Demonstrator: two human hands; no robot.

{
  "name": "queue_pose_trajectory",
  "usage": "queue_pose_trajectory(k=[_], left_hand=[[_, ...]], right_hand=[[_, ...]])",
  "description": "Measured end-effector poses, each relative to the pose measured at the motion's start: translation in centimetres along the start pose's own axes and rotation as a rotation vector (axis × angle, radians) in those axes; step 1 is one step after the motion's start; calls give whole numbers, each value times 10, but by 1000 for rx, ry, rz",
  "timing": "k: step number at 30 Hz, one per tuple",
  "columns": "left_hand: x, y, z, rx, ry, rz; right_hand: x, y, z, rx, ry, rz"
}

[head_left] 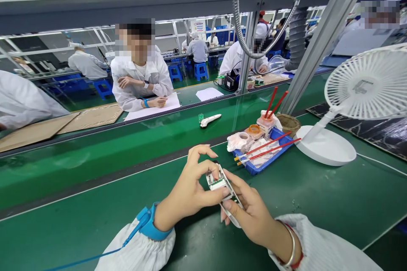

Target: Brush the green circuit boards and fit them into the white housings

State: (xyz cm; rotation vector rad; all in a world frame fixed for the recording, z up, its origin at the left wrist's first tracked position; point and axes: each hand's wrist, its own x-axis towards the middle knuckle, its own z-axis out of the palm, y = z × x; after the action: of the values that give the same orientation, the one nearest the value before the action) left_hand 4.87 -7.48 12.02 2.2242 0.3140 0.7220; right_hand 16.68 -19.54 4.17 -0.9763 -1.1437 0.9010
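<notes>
Snugly between left hand (187, 192) and right hand (251, 216), a small white part (216, 182).

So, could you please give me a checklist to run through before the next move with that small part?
1. Left hand grips the part: ok.
2. Right hand pinches it too: ok.
3. Part held over the table: ok.
4. Strap on left wrist: ok.
5. Tray apart from both hands: ok.
6. Part's inner pieces seated: cannot tell, too small.
</notes>
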Motion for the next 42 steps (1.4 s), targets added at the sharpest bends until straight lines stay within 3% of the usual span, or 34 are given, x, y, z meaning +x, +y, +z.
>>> queue_pose_trajectory(k=[7,10,13,18,28,33,37,42], left_hand=[[3,-14,20,-341,48,-283],[4,-16,30,-630,45,-459],[5,-15,34,-773,58,-554],[4,-15,36,-798,113,-506],[3,-19,35,-787,89,-411],[7,-27,40,-804,104,-509],[8,-31,50,-960,180,-647],[3,-27,63,-994,19,-637]], right_hand=[[9,3,2,41,100,198],[11,6,2,36,126,224],[11,7,2,45,117,229],[11,10,2,8,139,236],[11,5,2,3,120,242],[14,9,3,77,180,317],[21,14,2,102,249,348],[25,18,-5,50,266,321]])
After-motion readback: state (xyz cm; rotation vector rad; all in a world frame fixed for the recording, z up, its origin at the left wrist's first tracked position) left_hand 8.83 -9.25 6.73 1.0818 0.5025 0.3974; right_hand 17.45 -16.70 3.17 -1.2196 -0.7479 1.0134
